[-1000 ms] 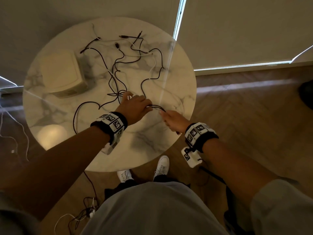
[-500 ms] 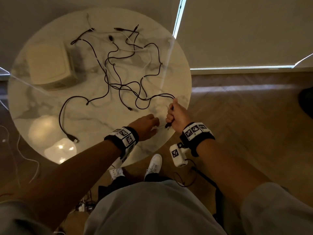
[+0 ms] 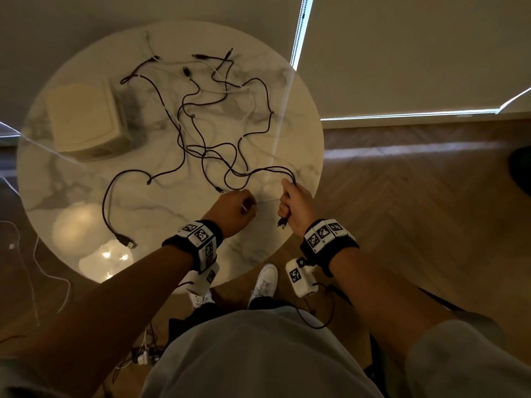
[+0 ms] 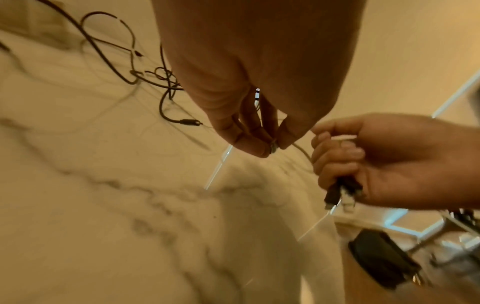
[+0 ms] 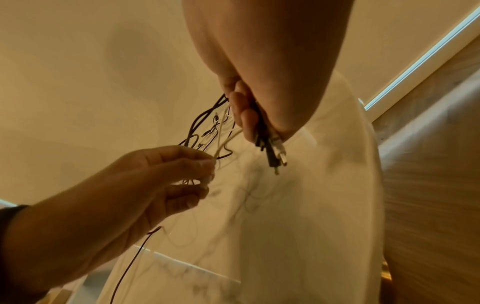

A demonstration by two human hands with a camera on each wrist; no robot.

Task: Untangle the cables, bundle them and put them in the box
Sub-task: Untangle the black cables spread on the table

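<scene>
Several black cables (image 3: 201, 145) and thin white cables (image 3: 244, 90) lie tangled across the round marble table (image 3: 71, 191). My right hand (image 3: 293, 201) grips a bunch of cable ends near the table's near right edge, with the plugs (image 5: 274, 152) sticking out below the fist. My left hand (image 3: 238, 205) is just to its left and pinches a white cable (image 4: 301, 149) that runs to the right hand. A cream box (image 3: 86, 122) with its lid on sits at the table's left.
One black cable ends in a USB plug (image 3: 126, 241) near the table's front left edge. Lamp glare (image 3: 106, 254) shows on the marble there. Wooden floor (image 3: 416, 196) lies to the right. More cables (image 3: 37, 271) trail on the floor at the left.
My right hand gathered black cable ends and drew them to the near right edge. My left hand left the tangle and came back beside it, now pinching the white cable.
</scene>
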